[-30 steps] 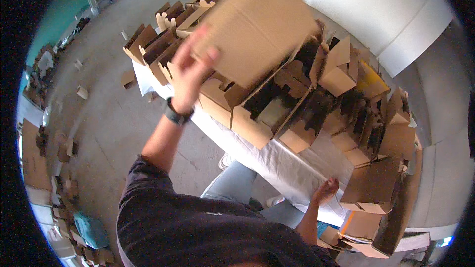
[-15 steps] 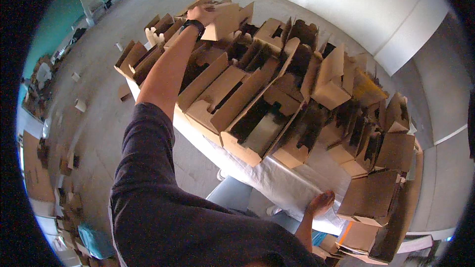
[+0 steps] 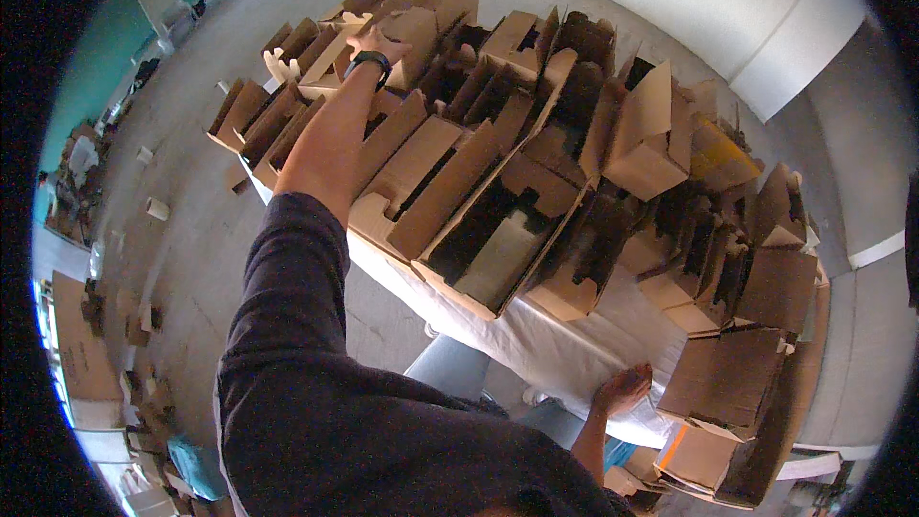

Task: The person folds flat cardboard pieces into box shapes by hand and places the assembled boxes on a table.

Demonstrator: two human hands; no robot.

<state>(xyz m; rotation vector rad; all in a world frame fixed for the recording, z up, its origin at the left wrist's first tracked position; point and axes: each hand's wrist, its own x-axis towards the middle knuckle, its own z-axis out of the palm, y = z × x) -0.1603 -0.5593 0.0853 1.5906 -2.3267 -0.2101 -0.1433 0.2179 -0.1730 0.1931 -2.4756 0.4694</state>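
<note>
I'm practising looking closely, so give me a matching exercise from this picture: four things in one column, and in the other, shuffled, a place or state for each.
Things
1. Left hand
2. Right hand
3. Dark wristband
4. Table cover

Places and states
A. Strapped around a wrist
B. White, spread beneath the boxes
C. By the near edge of the white surface
D. At an upright brown box toward the far left

Pairs: 1-D, 2-C, 3-A, 4-B
</note>
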